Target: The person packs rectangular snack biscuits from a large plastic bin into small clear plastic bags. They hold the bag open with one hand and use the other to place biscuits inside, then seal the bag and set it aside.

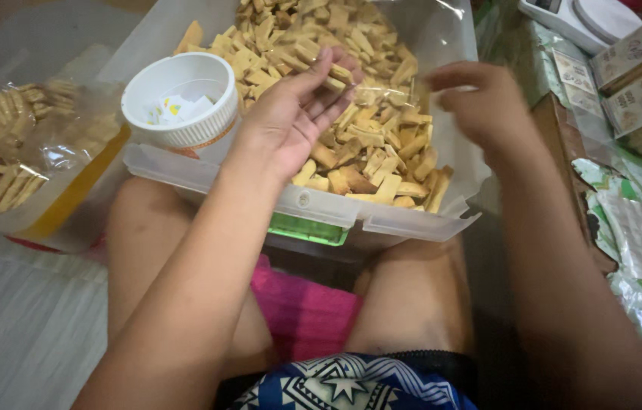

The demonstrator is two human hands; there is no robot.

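Over clear tub [382, 220] | left hand [291, 114] fingers spread on biscuit sticks [366, 144] | right hand [480, 102] blurred, fingers perhaps curled | brown-labelled packets [640, 95] right

Snack sticks [366, 144] showing golden-tan; tub [184, 95] looking white; latch [307, 228] glowing green; cloth [306, 311] showing pink; shorts [351, 383] wearing blue/white geo pattern.

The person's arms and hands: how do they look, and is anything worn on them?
Both forearms are bare: no sleeves, gloves, watch or bracelet show. The left hand shows no ring. The right hand is blurred, so small details cannot be told. Lower in view are pink shorts and blue patterned cloth.
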